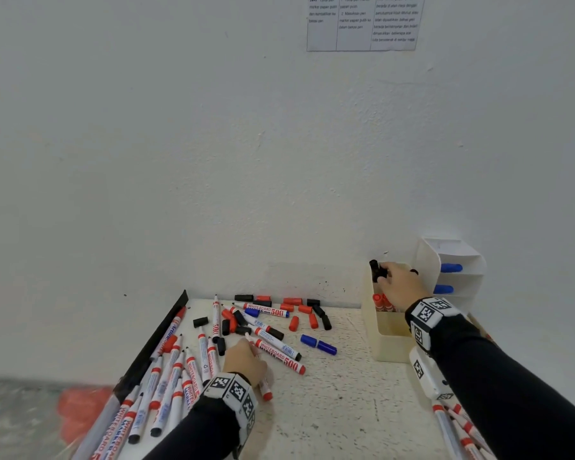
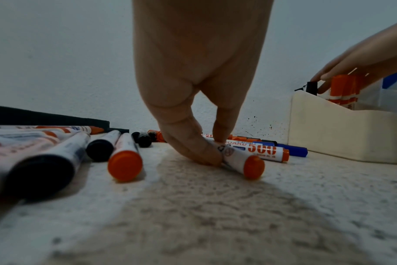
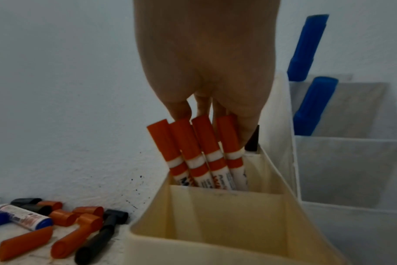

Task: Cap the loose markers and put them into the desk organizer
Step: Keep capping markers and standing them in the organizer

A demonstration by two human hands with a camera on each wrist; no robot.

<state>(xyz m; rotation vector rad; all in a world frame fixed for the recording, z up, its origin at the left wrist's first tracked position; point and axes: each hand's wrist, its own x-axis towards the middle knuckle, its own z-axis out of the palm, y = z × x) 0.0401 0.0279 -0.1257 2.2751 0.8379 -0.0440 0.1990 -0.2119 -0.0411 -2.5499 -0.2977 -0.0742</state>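
At the lower left of the head view we see a row of uncapped markers (image 1: 166,386) lying side by side on the speckled white table (image 1: 346,410), along its dark left edge. Just right of them our left hand (image 1: 244,361) is down on the table; the left wrist view shows its thumb and a fingertip (image 2: 220,136) pinching the white barrel of a red-ended marker (image 2: 240,161) that lies flat on the surface. Beyond it, toward the wall, loose red and black caps (image 1: 296,313) are scattered among more markers, and two blue caps (image 1: 317,343) lie nearer the middle. At the right stands the cream desk organizer (image 1: 389,343), touching a taller white tiered holder (image 1: 429,260) with blue markers (image 1: 450,267) in it. Our right hand (image 1: 400,287) is over the organizer's back compartment, fingers reaching down behind four red-capped markers (image 3: 200,152) standing there, with a black-capped marker (image 1: 377,270) at its fingertips; we cannot tell whether it grips that one.
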